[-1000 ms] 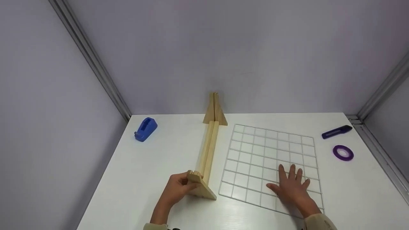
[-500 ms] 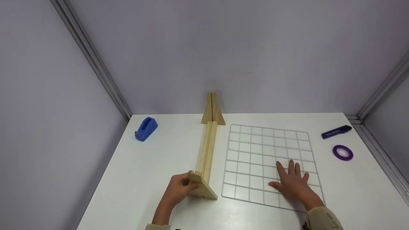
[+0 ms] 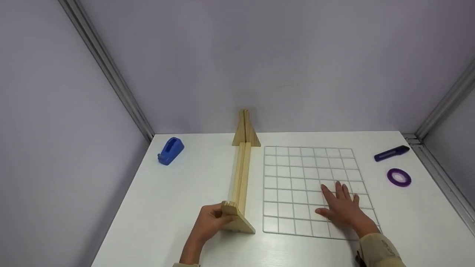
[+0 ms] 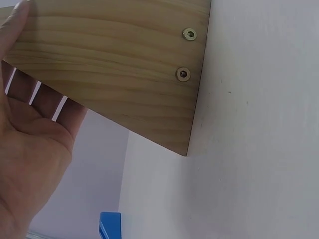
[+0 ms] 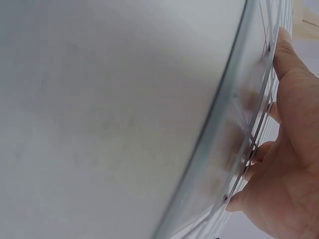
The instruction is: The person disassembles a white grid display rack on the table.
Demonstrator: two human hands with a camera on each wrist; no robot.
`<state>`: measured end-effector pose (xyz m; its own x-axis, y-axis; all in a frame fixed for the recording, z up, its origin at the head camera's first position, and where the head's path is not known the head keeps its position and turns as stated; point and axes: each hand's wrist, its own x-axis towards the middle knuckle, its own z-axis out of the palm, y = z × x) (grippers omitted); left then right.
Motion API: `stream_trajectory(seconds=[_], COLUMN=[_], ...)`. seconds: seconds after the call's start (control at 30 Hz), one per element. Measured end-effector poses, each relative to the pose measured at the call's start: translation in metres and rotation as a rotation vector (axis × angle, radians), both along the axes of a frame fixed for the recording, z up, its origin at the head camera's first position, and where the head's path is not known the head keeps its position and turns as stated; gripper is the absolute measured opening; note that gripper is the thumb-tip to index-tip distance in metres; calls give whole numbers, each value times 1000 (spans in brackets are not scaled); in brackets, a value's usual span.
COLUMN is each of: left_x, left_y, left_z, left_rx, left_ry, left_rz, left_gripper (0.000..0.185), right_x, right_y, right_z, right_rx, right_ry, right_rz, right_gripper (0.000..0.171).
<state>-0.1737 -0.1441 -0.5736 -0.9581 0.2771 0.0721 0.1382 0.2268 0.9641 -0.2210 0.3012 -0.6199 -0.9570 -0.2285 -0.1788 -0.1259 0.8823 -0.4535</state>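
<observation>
A long wooden stand [image 3: 243, 174] with a wedge-shaped board upright at each end lies front to back on the white table. My left hand [image 3: 210, 221] grips the top of its near end board [image 3: 240, 224], thumb on the near face and fingers behind. Two hex-socket bolts [image 4: 183, 74] show on that board in the left wrist view. To the right, a white wire grid panel [image 3: 293, 196] lies flat. My right hand [image 3: 343, 207] rests on its near right part with fingers spread, and the fingertips touch the wires [image 5: 249, 144] in the right wrist view.
A blue tape dispenser [image 3: 171, 151] stands at the far left of the table. At the right lie a dark purple utility knife [image 3: 391, 153] and a purple ring-shaped tape roll [image 3: 399, 177]. Grey walls [image 3: 259, 66] enclose the table's back and sides.
The grid panel has turned slightly under my right hand, its left edge now nearly parallel to the stand. The right hand moved a little forward. My left hand keeps its grip on the stand.
</observation>
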Motion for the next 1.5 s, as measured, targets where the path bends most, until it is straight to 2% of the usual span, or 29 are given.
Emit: stream_trajectory(seconds=[0.33,0.57,0.83,0.97,1.1,1.27,1.37,1.5], left_x=[1,4,4,2,-1,-10,-18,-31], left_y=[2,1,2,1,-6,-21,-27,-24], left_z=[1,2,6,5,10,32,48,68], left_rx=[30,10,10,-1,-35,-14,-40,-174], left_ry=[13,-4,-3,4,93,291,363,434], left_rz=[-5,-4,6,-20,-72,-122,-92,15], left_gripper=[19,18,28,28,37,45,48,51], right_x=[-5,-3,-5,-5,-3,0,1,0], right_y=[1,2,2,3,0,-6,-11,-16], right_z=[1,2,1,2,9,32,50,73], right_rx=[-9,-12,-10,-10,-6,-18,-15,-8], right_ry=[-11,-8,20,-9,-18,72,115,166], right_rz=[10,23,25,16,-9,-15,-3,4], right_gripper=[96,94,93,95,97,93,90,88])
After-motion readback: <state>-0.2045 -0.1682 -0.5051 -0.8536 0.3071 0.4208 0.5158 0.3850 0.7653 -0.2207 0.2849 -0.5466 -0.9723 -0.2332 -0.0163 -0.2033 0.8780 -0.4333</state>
